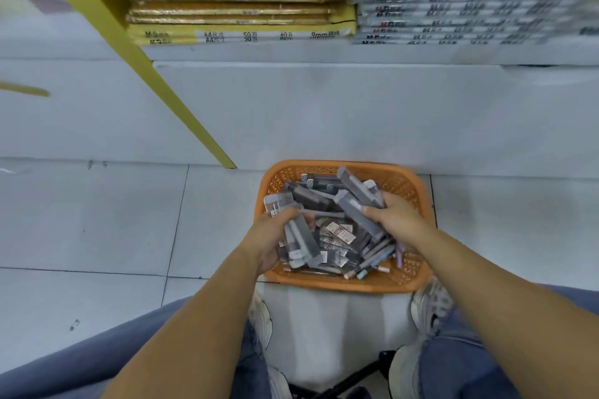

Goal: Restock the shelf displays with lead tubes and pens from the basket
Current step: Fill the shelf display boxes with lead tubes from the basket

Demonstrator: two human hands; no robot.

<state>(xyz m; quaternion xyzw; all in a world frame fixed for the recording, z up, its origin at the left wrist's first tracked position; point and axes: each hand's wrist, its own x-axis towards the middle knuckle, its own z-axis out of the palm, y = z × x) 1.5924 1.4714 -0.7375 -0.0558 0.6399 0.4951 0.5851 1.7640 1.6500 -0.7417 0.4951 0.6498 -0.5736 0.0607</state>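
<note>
An orange plastic basket (382,283) stands on the floor between my feet, against the base of the shelf unit. It is heaped with grey lead-tube packs (311,199) and loose pens (377,257). My left hand (270,238) reaches into the left side and grips a bunch of grey lead-tube packs (304,241). At the right side, my right hand (393,215) grips two long grey packs (358,191) that stick up and away from me.
The white shelf base (324,113) rises just behind the basket. Above it lie stacked yellow paper packs (240,34) and grey ones (453,16). A yellow upright (162,84) slants down to the floor left of the basket. My shoes (431,304) flank the basket on pale floor tiles.
</note>
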